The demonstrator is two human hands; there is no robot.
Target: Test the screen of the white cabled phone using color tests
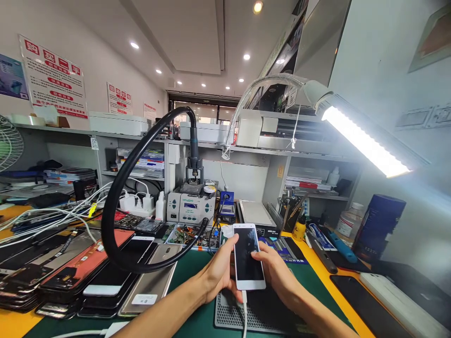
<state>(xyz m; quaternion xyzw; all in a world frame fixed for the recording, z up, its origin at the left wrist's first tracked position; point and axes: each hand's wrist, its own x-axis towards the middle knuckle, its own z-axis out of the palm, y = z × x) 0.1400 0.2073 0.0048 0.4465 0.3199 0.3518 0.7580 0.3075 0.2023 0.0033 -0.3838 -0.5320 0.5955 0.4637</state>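
Observation:
A white smartphone with a dark screen is held upright between my two hands, above a black perforated mat. My left hand grips its left edge, the thumb along the side near the top. On the opposite side, my right hand is closed around the right edge, its thumb on the screen. From the phone's lower end a white charging cable hangs down out of view. The fingers behind the phone are mostly hidden.
Stacked phones and screens fill the left side. A black hose arches from a hot air station over them. Behind the phone lies a tray of small parts. A lit lamp hangs at right, above bottles and tools.

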